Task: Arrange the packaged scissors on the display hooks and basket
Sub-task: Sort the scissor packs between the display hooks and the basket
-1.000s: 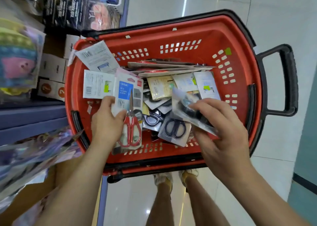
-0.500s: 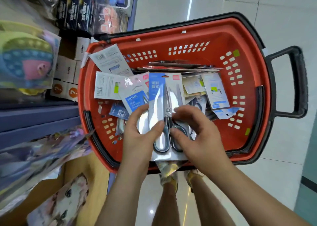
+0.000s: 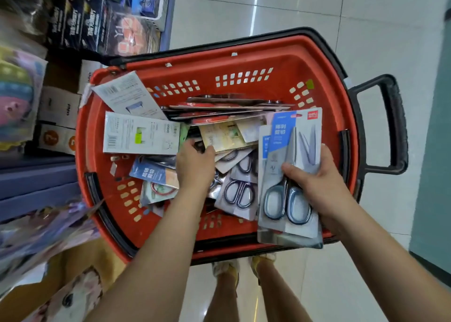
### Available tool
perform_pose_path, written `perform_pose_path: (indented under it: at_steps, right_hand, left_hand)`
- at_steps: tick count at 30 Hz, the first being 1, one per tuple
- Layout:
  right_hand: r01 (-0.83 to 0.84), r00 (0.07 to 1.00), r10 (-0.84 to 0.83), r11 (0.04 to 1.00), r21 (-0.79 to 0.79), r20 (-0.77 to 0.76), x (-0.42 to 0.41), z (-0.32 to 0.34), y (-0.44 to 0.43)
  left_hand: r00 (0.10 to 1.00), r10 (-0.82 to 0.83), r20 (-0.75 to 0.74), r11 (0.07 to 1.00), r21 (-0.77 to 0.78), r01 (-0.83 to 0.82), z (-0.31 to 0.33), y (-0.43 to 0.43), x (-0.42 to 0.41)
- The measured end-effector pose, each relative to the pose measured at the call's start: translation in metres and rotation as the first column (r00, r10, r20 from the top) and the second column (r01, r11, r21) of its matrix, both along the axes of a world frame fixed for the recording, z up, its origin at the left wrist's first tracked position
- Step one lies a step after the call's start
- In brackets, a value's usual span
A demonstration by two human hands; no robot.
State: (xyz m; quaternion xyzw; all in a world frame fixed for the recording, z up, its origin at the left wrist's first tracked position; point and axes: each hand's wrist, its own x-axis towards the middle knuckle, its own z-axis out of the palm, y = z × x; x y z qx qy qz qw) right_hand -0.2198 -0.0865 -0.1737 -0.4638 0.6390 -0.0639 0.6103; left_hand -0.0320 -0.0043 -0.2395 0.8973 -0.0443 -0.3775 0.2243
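We are gripping a stack of packaged scissors [image 3: 292, 131] in our right hand [image 3: 317, 189] above the red basket [image 3: 244, 60]; our left hand [image 3: 192, 167] is curling into the basket's pile [image 3: 239, 192], and we cannot tell its hold.

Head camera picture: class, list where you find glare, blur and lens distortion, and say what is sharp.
In the head view, a glare streak runs down the floor tiles; the shelf goods at the left edge are blurred; the wide lens bows the rim of the red basket; the scissors pack in the right hand is sharp.
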Motion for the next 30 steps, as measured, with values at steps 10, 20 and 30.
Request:
perform_pose_path:
  at_steps: [10, 20, 30]
  right_hand:
    - [-0.080, 0.997, 0.079, 0.992, -0.098, -0.017, -0.002, -0.011, 0.015]
    - [0.205, 0.956, -0.262, 0.918, 0.340, 0.131, 0.059, 0.077, 0.026]
    - [-0.055, 0.936, 0.026, 0.996, 0.072, 0.352, 0.092, 0.245, 0.017]
  left_hand:
    - [0.983, 0.085, -0.164, 0.983, -0.146, -0.109, 0.027, 0.001, 0.008]
    - [0.976, -0.161, 0.147, 0.872, -0.442, 0.211, 0.187, 0.077, -0.034]
    - [0.989, 0.086, 0.116, 0.822, -0.569, -0.005, 0.332, 0.076, -0.017]
